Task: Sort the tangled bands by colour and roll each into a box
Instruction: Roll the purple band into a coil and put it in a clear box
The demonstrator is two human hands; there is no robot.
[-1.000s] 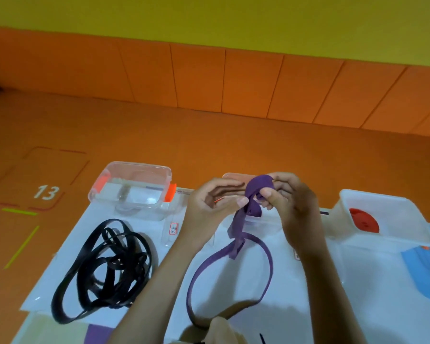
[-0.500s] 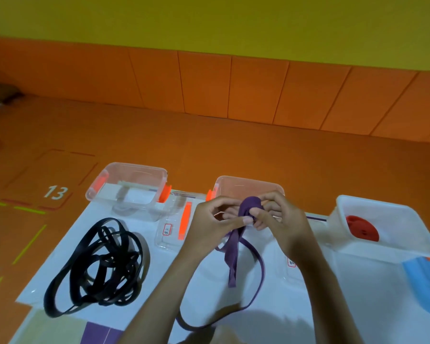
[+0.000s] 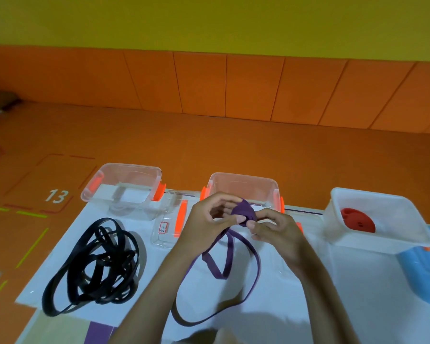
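Note:
A purple band (image 3: 243, 212) is partly wound into a small roll between both hands, just in front of the middle clear box (image 3: 243, 184). My left hand (image 3: 206, 219) holds the roll with thumb and fingers. My right hand (image 3: 273, 228) pinches it from the right side. The loose rest of the purple band hangs down in loops onto the white sheet (image 3: 296, 301). A tangled black band (image 3: 97, 264) lies on the sheet at the left. A rolled red band (image 3: 356, 219) sits in the white box (image 3: 392, 234) at the right.
An empty clear box with orange clips (image 3: 124, 187) stands at the back left. A clear lid (image 3: 170, 224) lies flat between the two clear boxes. A blue lid (image 3: 425, 271) is at the right edge. Orange floor surrounds the sheet.
Both hands have dropped lower, toward the middle box. The purple roll has grown thicker and the hanging loop has become shorter.

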